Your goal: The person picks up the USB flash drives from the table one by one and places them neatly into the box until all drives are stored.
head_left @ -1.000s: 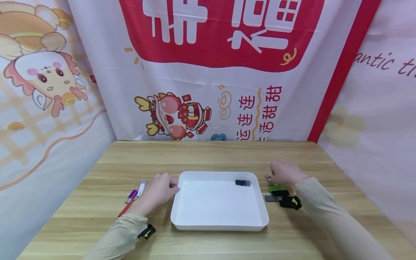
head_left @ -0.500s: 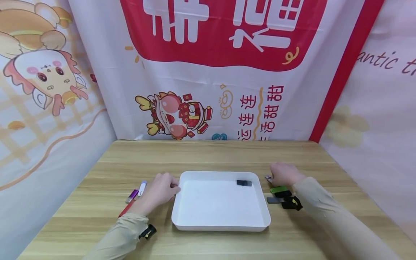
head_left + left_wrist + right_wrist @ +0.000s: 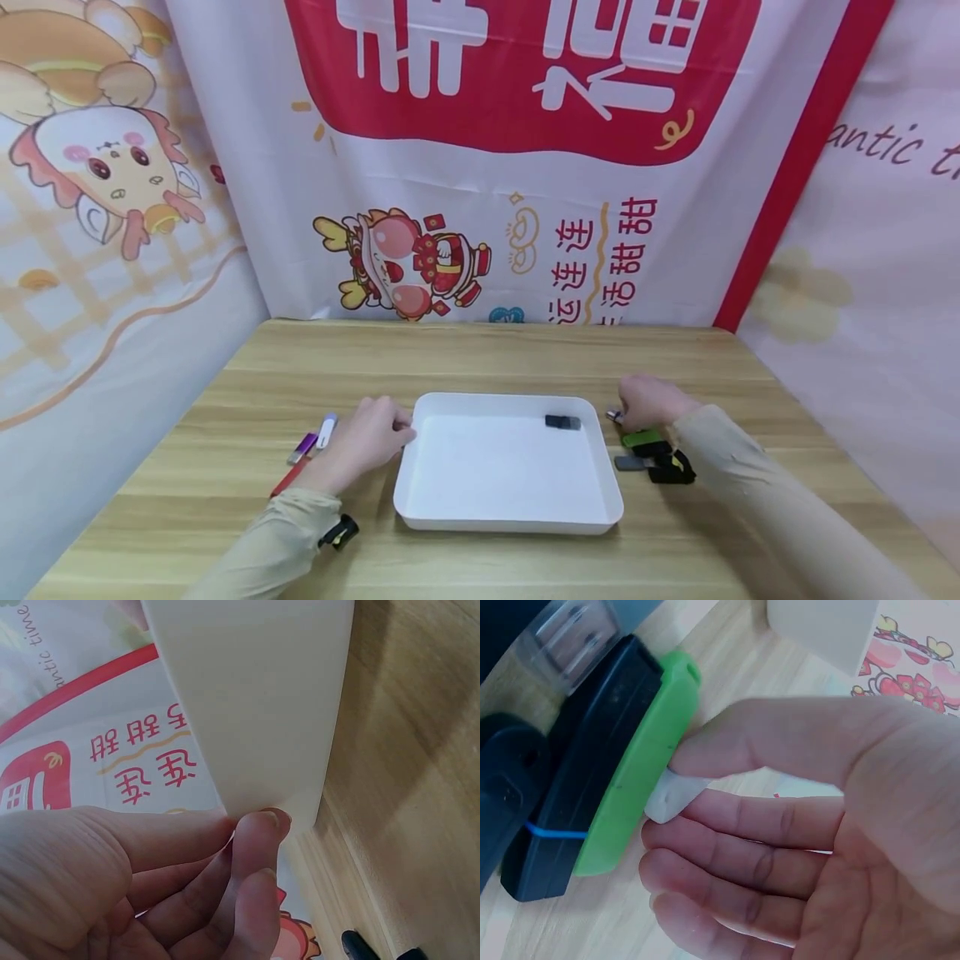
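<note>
My left hand [image 3: 366, 443] pinches the left wall of a white tray [image 3: 403, 467]. In the left wrist view, thumb and fingertips meet at the edge of that wall. One black USB flash drive [image 3: 561, 422] lies in the tray near its back right corner. To the right of the tray, my right hand [image 3: 654, 402] pinches a small white USB flash drive [image 3: 673, 796] with a metal end between thumb and fingers. Right beside it in the right wrist view lies a green flash drive [image 3: 641, 769], against a black one [image 3: 585, 765].
More flash drives lie near the right forearm: a grey one [image 3: 630, 462] and a black one [image 3: 670, 475]. Left of the tray are a purple drive [image 3: 302, 447], a white one [image 3: 327, 431] and a red one [image 3: 288, 479]. A printed cloth [image 3: 450, 183] hangs behind the wooden table [image 3: 487, 354].
My right hand has shifted slightly left, with the white flash drive's metal end moving along. The left hand keeps its hold on the tray. The head view has drifted a little.
</note>
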{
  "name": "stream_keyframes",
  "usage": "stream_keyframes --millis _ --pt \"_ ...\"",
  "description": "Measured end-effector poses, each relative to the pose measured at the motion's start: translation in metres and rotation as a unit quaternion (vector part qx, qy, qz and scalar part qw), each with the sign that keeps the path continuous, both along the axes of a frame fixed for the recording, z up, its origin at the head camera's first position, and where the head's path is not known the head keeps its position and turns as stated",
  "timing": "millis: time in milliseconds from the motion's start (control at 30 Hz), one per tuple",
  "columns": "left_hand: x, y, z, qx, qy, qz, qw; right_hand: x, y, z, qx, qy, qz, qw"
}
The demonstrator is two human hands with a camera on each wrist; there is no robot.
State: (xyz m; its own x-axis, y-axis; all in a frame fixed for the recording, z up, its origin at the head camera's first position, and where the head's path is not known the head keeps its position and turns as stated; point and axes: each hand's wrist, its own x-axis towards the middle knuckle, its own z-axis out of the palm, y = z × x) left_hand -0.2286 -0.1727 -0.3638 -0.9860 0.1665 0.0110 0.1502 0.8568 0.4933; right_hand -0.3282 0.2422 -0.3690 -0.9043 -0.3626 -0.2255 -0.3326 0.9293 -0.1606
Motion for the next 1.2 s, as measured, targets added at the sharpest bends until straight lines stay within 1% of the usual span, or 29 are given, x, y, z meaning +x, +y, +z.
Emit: stream_keyframes --millis 100,267,367,500,633,833,1033,1133,1200 --pt "-0.001 0.0 0.001 -0.001 -0.001 0.002 1.0 0.002 0.0 0.001 -0.004 -0.004 0.002 1.0" --pt "-0.001 0.0 0.002 0.0 -0.003 0.003 1.0 0.004 -0.001 0.006 -0.015 0.001 -0.005 0.9999" --pt "-0.002 0.0 0.002 -0.002 -0.005 0.002 1.0 0.007 -0.002 0.01 -0.021 -0.003 -0.01 0.9997" --pt "-0.002 0.001 0.002 -0.007 -0.001 -0.002 1.0 0.01 -0.003 0.016 -0.029 -0.004 -0.005 0.9996" --pt "-0.002 0.001 0.002 -0.013 0.005 -0.005 0.9999 0.013 -0.004 0.022 -0.042 0.018 0.012 0.9989" --pt "0.0 0.001 0.001 -0.014 -0.003 -0.006 0.9999 0.018 -0.007 0.028 -0.076 0.047 0.023 0.9958" --pt "0.001 0.0 0.002 -0.011 -0.001 0.001 0.9999 0.03 -0.018 0.035 -0.107 0.084 0.009 0.9907" --pt "0.001 -0.001 0.001 -0.011 0.001 -0.002 0.9999 0.035 -0.024 0.037 -0.119 0.095 -0.004 0.9882" --pt "0.002 -0.001 0.002 -0.009 0.001 -0.003 1.0 0.038 -0.026 0.037 -0.127 0.108 -0.003 0.986"
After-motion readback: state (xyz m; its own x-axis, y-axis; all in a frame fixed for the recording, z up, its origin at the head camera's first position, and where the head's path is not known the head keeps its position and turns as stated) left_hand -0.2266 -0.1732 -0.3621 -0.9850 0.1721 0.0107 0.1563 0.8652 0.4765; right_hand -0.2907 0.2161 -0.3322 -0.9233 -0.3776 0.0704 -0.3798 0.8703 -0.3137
